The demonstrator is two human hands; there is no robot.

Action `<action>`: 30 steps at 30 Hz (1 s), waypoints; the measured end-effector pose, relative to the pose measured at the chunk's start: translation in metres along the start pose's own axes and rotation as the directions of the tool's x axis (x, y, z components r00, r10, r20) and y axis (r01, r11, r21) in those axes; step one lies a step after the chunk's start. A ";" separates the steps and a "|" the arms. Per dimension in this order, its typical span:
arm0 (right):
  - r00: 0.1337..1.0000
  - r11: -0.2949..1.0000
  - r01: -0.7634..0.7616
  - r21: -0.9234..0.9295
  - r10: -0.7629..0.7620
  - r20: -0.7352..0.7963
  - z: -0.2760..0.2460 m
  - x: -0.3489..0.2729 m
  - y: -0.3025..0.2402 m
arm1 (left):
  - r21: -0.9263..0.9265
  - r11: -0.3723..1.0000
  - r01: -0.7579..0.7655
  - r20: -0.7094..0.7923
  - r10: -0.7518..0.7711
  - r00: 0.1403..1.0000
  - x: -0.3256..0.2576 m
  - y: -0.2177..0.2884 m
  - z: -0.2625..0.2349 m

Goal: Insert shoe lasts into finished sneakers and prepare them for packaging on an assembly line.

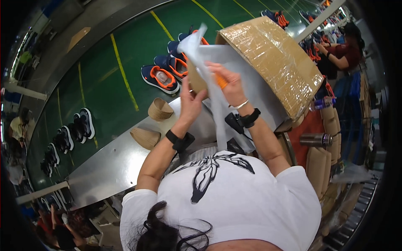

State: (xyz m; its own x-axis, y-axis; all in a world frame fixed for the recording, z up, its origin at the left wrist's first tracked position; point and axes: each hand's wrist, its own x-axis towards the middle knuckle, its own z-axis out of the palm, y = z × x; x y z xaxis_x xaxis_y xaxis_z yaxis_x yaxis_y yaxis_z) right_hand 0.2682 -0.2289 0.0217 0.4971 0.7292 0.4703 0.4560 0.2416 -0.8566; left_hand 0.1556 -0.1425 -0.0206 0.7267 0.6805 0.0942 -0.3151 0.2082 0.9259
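My left hand (191, 102) is closed on a curved brown cardboard piece (194, 78), partly hidden behind a white translucent sheet (211, 90). To its right, my right hand (229, 85) pinches the edge of that sheet, which hangs in a twisted strip between both hands. Something orange (220, 80) shows at the right fingers; its kind is unclear. Just beyond my left hand stands a dark blue shoe with orange lining (160, 79), in a row with several like it. Stacked curved cardboard inserts (160, 109) and another stack (145, 138) lie left of my forearm.
A green conveyor belt (125, 54) with yellow lines runs past a metal table (113, 163). A taped cardboard box (276, 58) stands at the right, near a metal bottle (316, 139). Dark shoes (86, 123) sit on the belt at left. A co-worker (347, 52) is at the far right.
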 end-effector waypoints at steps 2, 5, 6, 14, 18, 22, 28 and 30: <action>0.978 0.955 0.211 -0.211 -0.206 0.046 0.013 0.025 -0.016 | -0.377 0.916 0.136 0.082 -0.113 0.990 0.004 -0.008 0.005; 0.930 0.870 0.328 -0.368 -0.229 0.287 -0.008 0.060 -0.035 | 0.291 0.941 -0.173 0.455 0.023 0.890 0.015 0.023 -0.016; 0.900 0.904 0.237 -0.356 -0.066 0.432 -0.017 0.070 -0.037 | 0.286 0.924 -0.253 0.585 0.041 0.810 0.017 0.033 -0.017; 0.857 0.835 0.263 -0.483 -0.433 -0.281 0.019 0.069 -0.053 | 0.290 0.932 0.219 0.772 -0.362 0.522 -0.037 0.004 0.006; 0.827 0.985 0.108 -0.134 -0.164 -0.538 0.031 0.032 -0.069 | -0.725 0.586 0.362 0.292 -0.215 0.932 0.026 0.044 0.010; 0.893 0.944 0.200 -0.262 -0.285 -0.347 0.020 0.035 -0.075 | -0.249 0.931 0.267 0.247 -0.206 0.947 0.056 0.049 -0.011; 0.913 0.832 0.405 -0.380 -0.340 0.228 0.012 0.047 -0.076 | 0.169 0.979 -0.114 0.431 0.031 0.902 0.051 0.063 -0.008; 0.988 0.898 0.069 -0.435 -0.123 -0.098 0.016 0.054 -0.063 | -0.139 0.962 0.236 0.514 -0.134 0.848 0.037 0.077 -0.010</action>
State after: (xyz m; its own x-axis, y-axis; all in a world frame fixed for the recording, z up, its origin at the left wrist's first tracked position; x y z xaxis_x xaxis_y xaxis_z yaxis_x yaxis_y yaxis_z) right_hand 0.2546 -0.1951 0.0975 0.5068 0.6280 0.5906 0.7646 -0.0110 -0.6444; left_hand 0.1523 -0.0941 0.0506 0.9716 0.1881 0.1439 -0.2164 0.4581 0.8621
